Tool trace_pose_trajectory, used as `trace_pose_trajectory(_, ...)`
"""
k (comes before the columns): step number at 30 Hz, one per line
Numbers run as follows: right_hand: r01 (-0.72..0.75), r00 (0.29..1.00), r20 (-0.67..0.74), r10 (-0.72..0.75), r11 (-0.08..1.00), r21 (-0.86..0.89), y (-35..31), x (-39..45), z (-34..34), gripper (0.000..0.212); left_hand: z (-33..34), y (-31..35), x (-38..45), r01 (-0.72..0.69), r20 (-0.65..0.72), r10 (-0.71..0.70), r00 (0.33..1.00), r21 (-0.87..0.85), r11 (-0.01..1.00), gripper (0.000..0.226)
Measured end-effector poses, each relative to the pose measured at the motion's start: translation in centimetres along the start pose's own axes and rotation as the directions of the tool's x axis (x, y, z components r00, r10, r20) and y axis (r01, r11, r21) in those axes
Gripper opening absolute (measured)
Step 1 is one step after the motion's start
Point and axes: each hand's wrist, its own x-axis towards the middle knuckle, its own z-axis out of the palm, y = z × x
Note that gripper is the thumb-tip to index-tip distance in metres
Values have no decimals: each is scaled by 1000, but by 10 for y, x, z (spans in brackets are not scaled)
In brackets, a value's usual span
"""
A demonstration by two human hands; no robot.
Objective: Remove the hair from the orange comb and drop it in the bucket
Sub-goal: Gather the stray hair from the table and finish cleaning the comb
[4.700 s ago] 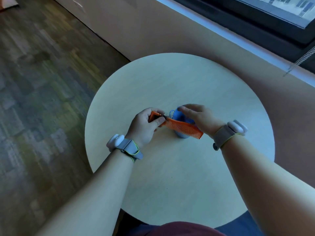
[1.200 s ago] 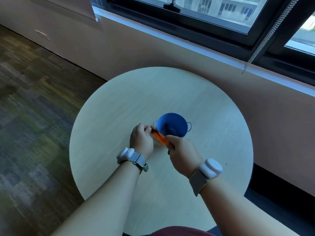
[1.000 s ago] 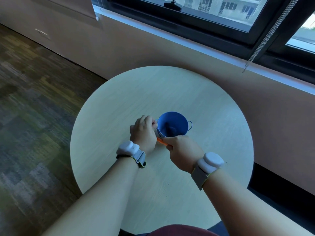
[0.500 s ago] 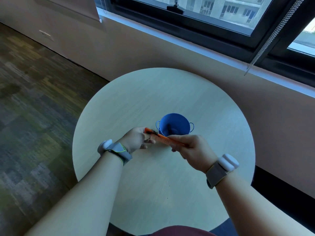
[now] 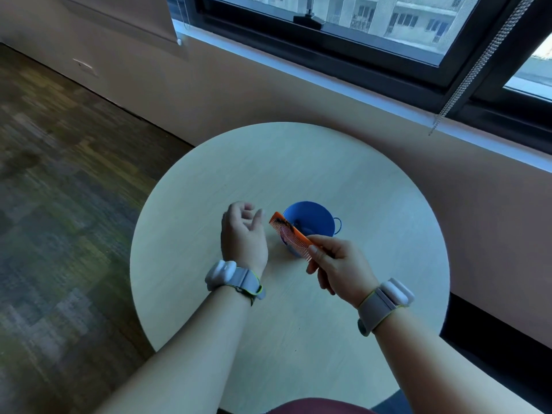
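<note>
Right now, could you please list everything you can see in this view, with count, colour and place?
table: one, pale wood, round, centre of the view.
bucket: one, blue, small, with side loops, standing on the table behind the comb.
comb: one, orange, held up in front of the bucket, teeth toward the camera.
hair: one dark clump, caught on the comb near its far end.
window: one, dark frame, along the wall beyond the table.
bead chain: one, metallic, hanging at the window's right.
floor: wood-pattern, left of the table.
wrist bands: two, grey with white units, one on each wrist.
left hand: open, holding nothing, left of the comb.
right hand: grips the comb's near end.
</note>
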Motion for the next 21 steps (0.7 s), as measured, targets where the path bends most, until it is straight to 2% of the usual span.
trace_pose_trajectory(2,-7,1000,-5,7,1000,-9,-2,-1,2,27,0,5,-2,-298,60,292,954,125,946,14)
trace_pose_trajectory(4,-11,1000,-6,11,1000,10,-5,-2,2,28,2,2,-3,-485,205,445,872,237,842,15)
trace_pose_trajectory(6,-27,1000,-8,27,999,34,-7,-2,0,25,3,-3,-2,-523,272,458,847,260,812,18)
trace_pose_trajectory(10,-34,999,8,34,998,52,-9,-3,-7,26,4,-8,0,-583,273,522,808,243,776,19)
trace_pose_trajectory(15,-55,998,6,55,997,54,-7,-5,-9,24,1,-17,7,-723,291,662,690,317,614,18)
trace_pose_trajectory(17,-66,998,-25,66,998,19,-7,-3,-5,22,2,-17,7,-715,332,635,698,367,594,12)
trace_pose_trajectory(21,-95,988,-132,85,993,-74,-2,-1,3,20,4,-17,8,-655,453,479,752,434,619,14)
